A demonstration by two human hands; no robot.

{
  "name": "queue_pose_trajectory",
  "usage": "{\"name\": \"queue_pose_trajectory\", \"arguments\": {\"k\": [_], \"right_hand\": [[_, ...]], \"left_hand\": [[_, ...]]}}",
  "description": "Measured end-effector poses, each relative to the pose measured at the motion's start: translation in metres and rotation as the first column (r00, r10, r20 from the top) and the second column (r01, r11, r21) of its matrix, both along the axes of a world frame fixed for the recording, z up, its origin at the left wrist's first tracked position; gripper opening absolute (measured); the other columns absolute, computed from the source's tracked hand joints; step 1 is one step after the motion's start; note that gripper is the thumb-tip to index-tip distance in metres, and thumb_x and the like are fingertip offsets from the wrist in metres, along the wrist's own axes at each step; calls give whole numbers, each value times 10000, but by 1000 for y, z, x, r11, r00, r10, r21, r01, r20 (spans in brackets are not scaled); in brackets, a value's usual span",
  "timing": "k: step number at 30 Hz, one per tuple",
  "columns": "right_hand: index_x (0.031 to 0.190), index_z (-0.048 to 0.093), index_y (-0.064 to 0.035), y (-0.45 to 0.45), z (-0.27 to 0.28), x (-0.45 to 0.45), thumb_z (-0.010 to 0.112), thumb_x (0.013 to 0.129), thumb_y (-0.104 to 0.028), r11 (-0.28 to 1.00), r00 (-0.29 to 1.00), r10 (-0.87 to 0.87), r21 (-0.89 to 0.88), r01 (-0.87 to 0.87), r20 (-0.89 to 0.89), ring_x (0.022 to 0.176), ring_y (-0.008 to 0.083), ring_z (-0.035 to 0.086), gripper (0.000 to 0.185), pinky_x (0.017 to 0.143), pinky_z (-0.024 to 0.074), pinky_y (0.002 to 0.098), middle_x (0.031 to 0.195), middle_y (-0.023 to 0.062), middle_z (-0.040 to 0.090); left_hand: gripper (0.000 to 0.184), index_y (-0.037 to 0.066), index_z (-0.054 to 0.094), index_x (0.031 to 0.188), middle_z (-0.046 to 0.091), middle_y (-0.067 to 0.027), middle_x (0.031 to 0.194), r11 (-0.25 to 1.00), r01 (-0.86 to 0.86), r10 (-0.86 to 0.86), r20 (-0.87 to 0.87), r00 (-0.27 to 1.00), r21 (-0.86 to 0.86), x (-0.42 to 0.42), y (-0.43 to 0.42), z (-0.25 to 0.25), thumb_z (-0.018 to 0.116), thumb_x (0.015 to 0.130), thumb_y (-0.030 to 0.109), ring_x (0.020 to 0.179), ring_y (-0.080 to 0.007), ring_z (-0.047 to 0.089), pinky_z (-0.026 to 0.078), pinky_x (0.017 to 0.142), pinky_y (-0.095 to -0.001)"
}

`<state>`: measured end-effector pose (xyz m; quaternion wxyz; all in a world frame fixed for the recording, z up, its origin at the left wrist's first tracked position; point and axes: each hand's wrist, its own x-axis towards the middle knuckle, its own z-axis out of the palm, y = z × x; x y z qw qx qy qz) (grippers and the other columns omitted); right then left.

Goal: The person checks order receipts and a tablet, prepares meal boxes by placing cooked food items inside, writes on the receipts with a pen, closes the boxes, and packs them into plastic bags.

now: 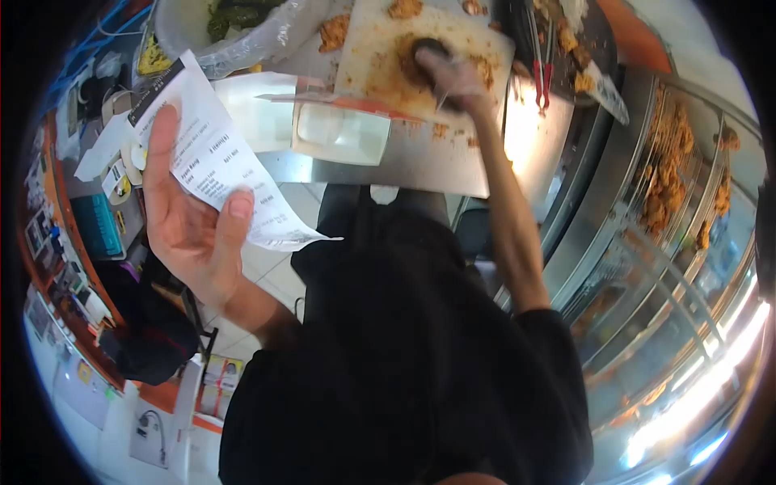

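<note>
A printed paper receipt (222,153) is held up by my left hand (190,222), the thumb over its printed side and the forefinger stretched along its edge. On the white cutting board (372,56), my right hand (457,77), blurred and seemingly in a clear glove, is closed round a dark round object (432,52). That object presses down on a brown piece of food, partly hidden beneath it. Crumbs and sauce stains surround it. An open white takeaway box (339,133) stands between the board and the receipt.
A plastic-lined bowl (234,36) with dark green contents sits at the upper left. Red-handled tongs (543,73) lie right of the board, near a dark pan. A glass cabinet (638,210) with fried pieces stands on the right. A person in black is at the lower left.
</note>
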<state>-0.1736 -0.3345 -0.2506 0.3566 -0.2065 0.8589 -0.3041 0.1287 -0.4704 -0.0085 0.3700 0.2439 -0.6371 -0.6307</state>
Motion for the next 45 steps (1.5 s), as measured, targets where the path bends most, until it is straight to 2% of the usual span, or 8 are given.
{"name": "queue_pose_trajectory", "arguments": {"k": [6, 9, 16, 20, 25, 28, 41, 45], "right_hand": [[1377, 485, -87, 15, 100, 36, 649, 887, -347, 829, 892, -373, -339, 445, 257, 612, 170, 623, 579, 548, 513, 307, 918, 122, 684], [1383, 479, -109, 5, 14, 53, 600, 850, -540, 982, 984, -91, 151, 114, -156, 1155, 386, 580, 696, 1015, 430, 382, 1193, 262, 626], [1260, 621, -173, 18, 72, 23, 531, 831, -579, 964, 923, 256, 7, -265, -287, 1136, 392, 587, 598, 964, 465, 423, 1261, 232, 593], [1405, 470, -164, 26, 10, 69, 539, 817, -598, 996, 996, -94, -4, 94, 2, 1152, 402, 575, 734, 981, 458, 417, 1259, 254, 585], [1365, 503, -136, 15, -2, 50, 601, 816, -554, 989, 992, -96, -123, 85, -84, 983, 402, 649, 697, 863, 510, 432, 954, 239, 689], [1369, 493, -151, -8, 92, 37, 590, 821, -550, 980, 986, -157, -111, 163, 55, 876, 399, 672, 684, 799, 525, 462, 888, 239, 690], [1443, 374, -102, 74, 6, 51, 653, 831, -567, 949, 949, -227, 170, 266, -218, 655, 417, 669, 818, 560, 529, 425, 724, 240, 664], [1408, 434, -79, 88, 4, 26, 643, 865, -524, 939, 931, -334, -135, 315, -149, 812, 286, 678, 732, 823, 495, 362, 767, 188, 684]], "left_hand": [[740, -163, 267, 1420, 370, -317, 1435, 993, -110, 103, 121, 987, 46, 9, 1, -7, 612, 771, -86, 1275, -311, 473, 388, 1051, -353], [751, -149, 242, 1436, 355, -302, 1451, 1000, -14, 18, 197, 980, -21, 7, -7, -16, 617, 793, -50, 1302, -313, 440, 349, 1078, -366], [789, -112, 225, 1459, 330, -305, 1466, 996, 77, -61, 330, 942, -37, -8, 1, -13, 639, 800, 13, 1339, -329, 390, 301, 1110, -422], [801, -120, 245, 1450, 326, -310, 1468, 994, -66, 91, 323, 942, -88, -22, 12, -22, 658, 783, 43, 1359, -351, 362, 279, 1125, -430], [808, -118, 293, 1439, 356, -288, 1463, 982, -70, 131, 368, 921, -176, -39, 25, -28, 682, 772, 120, 1362, -374, 357, 233, 1145, -442], [780, -81, 338, 1438, 379, -230, 1473, 973, -103, 188, 451, 872, -206, -28, 15, -37, 679, 765, 114, 1370, -346, 360, 247, 1151, -419], [678, -43, 452, 1389, 409, -179, 1440, 926, -104, 329, 642, 693, -363, -16, 11, -65, 674, 789, 183, 1271, -298, 460, 422, 1035, -351], [700, -59, 409, 1409, 409, -187, 1435, 952, -146, 278, 559, 781, -269, -19, 13, -59, 661, 798, 169, 1287, -308, 446, 379, 1069, -353]]}}
